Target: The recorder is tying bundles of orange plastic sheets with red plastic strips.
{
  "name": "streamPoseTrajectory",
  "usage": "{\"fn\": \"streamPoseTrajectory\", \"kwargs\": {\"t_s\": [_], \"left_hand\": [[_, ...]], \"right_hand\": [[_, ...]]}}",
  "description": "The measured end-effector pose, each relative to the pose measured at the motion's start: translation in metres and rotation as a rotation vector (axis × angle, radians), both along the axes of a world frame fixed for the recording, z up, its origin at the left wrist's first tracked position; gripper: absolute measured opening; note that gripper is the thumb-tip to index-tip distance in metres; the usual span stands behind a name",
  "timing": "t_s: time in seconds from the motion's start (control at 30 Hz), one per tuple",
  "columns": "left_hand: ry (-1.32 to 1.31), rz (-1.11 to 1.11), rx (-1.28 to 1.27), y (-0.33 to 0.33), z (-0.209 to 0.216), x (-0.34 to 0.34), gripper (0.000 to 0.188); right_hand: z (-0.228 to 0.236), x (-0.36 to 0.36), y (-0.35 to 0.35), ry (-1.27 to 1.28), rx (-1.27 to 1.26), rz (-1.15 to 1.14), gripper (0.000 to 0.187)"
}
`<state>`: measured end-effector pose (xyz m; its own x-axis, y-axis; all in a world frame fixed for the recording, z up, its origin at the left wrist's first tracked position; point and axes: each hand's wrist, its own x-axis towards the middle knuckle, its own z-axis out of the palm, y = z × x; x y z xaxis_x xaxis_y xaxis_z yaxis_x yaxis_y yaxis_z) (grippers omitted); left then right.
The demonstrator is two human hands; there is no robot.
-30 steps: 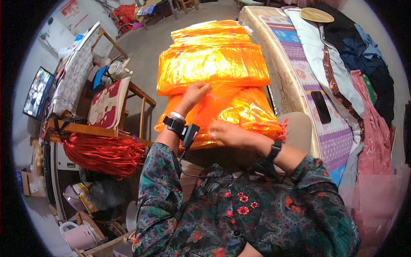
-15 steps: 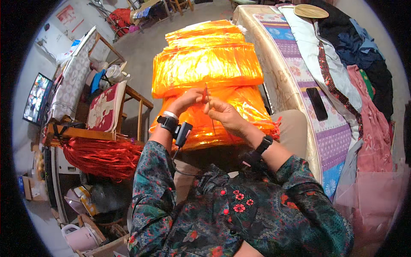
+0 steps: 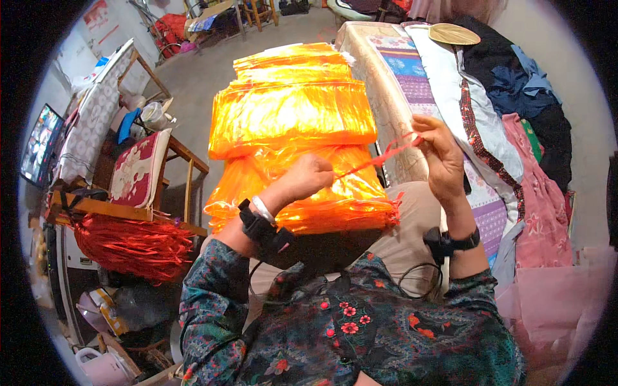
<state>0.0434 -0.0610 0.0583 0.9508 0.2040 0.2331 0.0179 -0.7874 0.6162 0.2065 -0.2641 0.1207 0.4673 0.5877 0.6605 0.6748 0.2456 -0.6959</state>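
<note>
A shiny stack of orange, folded plastic sheets or bags [image 3: 293, 116] lies in front of my lap. Above its near part, my left hand [image 3: 306, 179] is closed in a pinch on one end of a thin red plastic strip [image 3: 384, 156]. The strip slants up to the right, where my right hand [image 3: 441, 154] grips its other part between thumb and fingers, beyond the stack's right edge. Near my right hand the strip looks doubled or looped. Whether the strip is fastened to anything under my left hand is hidden.
A bundle of red strips [image 3: 132, 243] hangs from a wooden chair [image 3: 188, 193] at the left. Along the right runs a bed [image 3: 386, 83] with clothes [image 3: 541, 193] and a woven fan [image 3: 454, 34]. A pink mug [image 3: 106, 370] stands lower left.
My hands, close together before, are now wide apart. The right hand has swung right and up, drawing the red strip out; the left hand has come slightly nearer to me.
</note>
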Motion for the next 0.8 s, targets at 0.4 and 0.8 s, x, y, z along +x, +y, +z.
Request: {"fn": "streamPoseTrajectory", "kwargs": {"t_s": [0.4, 0.8], "left_hand": [[0.209, 0.075, -1.490, -0.032, 0.028, -0.035, 0.034], [0.404, -0.006, -0.856, -0.066, -0.029, -0.101, 0.038]], "right_hand": [[-0.062, 0.073, -0.054, 0.897, -0.198, 0.031, 0.017], [-0.045, -0.075, 0.072, 0.971, -0.392, 0.641, 0.014]]}}
